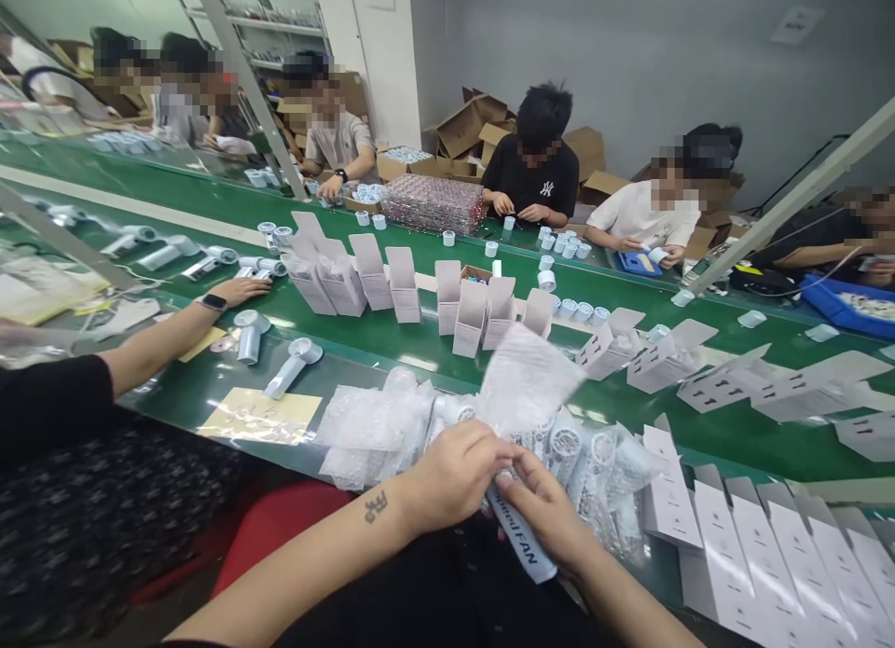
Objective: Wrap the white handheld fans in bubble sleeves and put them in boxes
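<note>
Near the bottom centre, my right hand [552, 508] is wrapped round a light blue handle [521, 541] lettered "Speed FAN". My left hand [465, 466] is pinched at the handle's upper end, against the lower edge of a white bubble bag [528, 378] that stands up above both hands. The fingertips of the two hands meet there. Behind them, several light blue fans in clear bubble wrap [601, 452] lie in a row on the bench. Flat bubble bags [370, 420] are piled to the left of that row.
Open white boxes [339, 280] stand along the green belt [433, 350]; more white boxes [727, 545] line the right front. Unwrapped fans [294, 364] lie at left, near a co-worker's hand [244, 289]. Several people sit across the belt.
</note>
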Available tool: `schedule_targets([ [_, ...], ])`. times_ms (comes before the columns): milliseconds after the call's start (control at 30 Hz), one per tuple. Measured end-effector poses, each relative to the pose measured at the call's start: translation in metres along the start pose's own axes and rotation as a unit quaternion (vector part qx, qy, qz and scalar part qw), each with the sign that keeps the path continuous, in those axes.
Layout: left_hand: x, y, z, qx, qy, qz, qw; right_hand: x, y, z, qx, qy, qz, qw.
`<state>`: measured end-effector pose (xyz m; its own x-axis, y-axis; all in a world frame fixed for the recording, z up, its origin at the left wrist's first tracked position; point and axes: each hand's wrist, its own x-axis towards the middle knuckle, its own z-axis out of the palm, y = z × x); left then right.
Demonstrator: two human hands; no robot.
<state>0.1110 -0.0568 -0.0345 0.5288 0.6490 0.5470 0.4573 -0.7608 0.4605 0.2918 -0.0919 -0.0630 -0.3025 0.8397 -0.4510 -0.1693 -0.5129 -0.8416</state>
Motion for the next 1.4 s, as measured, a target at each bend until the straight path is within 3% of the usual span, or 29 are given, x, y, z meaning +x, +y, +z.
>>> schedule_targets([
  [100,-0.004,-0.016,-0.009,0.074,-0.063,0.011,0.995,-0.006,-0.004,0.000,0.034,0.066,-0.027,0.997],
  [200,-0.004,-0.030,-0.011,0.165,0.005,0.006,0.986,-0.008,-0.007,0.002,0.045,0.076,-0.037,0.995],
  [300,0.005,-0.027,-0.003,0.183,0.072,0.016,0.980,-0.005,-0.009,0.006,0.059,0.092,-0.039,0.993],
  [433,0.015,-0.014,0.008,0.121,0.067,0.085,0.987,-0.001,-0.011,0.009,0.083,0.075,-0.001,0.994],
  [567,0.002,-0.026,0.005,0.123,0.064,0.121,0.983,-0.004,-0.013,0.009,0.137,0.078,0.001,0.988],
  [733,-0.018,-0.031,0.010,0.142,0.092,0.057,0.984,-0.004,-0.013,0.014,0.152,0.140,-0.003,0.978],
  [933,-0.010,-0.024,0.028,0.156,0.085,0.000,0.984,-0.001,-0.018,0.013,0.222,0.174,0.021,0.959],
  [1167,-0.006,-0.014,0.045,0.081,0.098,-0.158,0.979,0.007,-0.007,0.006,0.270,0.175,0.023,0.947],
  [1233,-0.006,-0.004,0.049,0.043,0.093,-0.147,0.984,0.010,-0.005,0.005,0.259,0.176,0.004,0.950],
  [1333,0.000,0.004,0.047,-0.045,0.064,-0.080,0.994,0.015,-0.007,0.005,0.236,0.164,-0.013,0.958],
  [1400,0.009,0.002,0.039,-0.115,0.053,-0.140,0.982,0.016,-0.010,0.007,0.236,0.168,0.040,0.956],
])
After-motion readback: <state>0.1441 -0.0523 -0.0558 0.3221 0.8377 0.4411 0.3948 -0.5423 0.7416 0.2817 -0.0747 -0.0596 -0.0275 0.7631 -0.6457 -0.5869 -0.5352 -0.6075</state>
